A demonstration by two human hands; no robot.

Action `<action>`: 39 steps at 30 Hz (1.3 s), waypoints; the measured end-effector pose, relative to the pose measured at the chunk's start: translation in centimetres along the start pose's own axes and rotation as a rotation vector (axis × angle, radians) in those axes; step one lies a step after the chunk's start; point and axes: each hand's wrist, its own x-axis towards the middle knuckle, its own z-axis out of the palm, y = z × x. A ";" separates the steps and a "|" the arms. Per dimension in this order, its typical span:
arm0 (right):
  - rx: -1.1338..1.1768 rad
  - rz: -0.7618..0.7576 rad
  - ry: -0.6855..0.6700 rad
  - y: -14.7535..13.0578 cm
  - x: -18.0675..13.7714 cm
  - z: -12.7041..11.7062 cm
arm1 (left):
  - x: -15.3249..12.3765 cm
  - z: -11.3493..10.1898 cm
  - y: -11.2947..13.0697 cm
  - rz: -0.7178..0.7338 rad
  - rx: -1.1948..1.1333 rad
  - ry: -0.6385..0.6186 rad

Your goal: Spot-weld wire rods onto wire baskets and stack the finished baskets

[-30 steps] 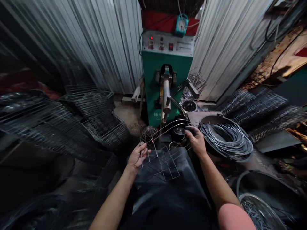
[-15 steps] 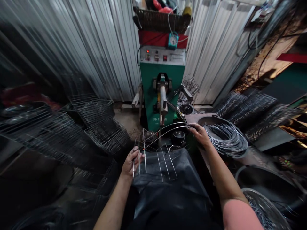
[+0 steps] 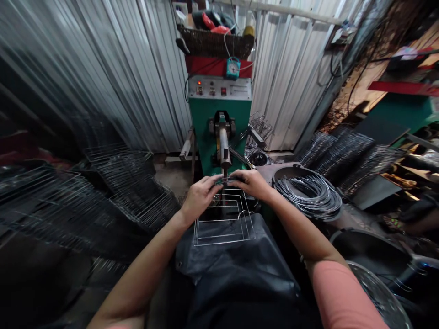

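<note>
My left hand and my right hand meet close together at the top of a rectangular wire frame, and both grip its thin steel rods. The frame hangs in front of me above the black apron on my lap. Its rods cross in a grid, and the gripped ends are partly hidden by my fingers. Straight ahead, the welding electrode arm of a green spot-welding machine stands just beyond my hands.
Stacked wire racks lie to the left, and more racks lie to the right. A coil of steel wire sits on the right, with a metal basin of wire pieces lower down. Corrugated metal walls flank the machine.
My right hand has moved left from the curved wire's far end to beside my left hand. The frame now hangs more squarely below them, and the view has shifted slightly up and left.
</note>
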 end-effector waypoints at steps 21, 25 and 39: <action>-0.451 0.200 -0.204 9.3 -1.7 4.6 | 4.1 -2.0 -11.3 -0.655 -0.304 -0.154; -0.654 0.216 -0.347 9.3 -0.8 4.6 | 4.8 -2.4 -11.4 -0.671 -0.380 -0.199; -0.655 0.241 -0.464 10.3 1.0 6.3 | 6.9 -3.6 -11.9 -0.798 -0.333 -0.287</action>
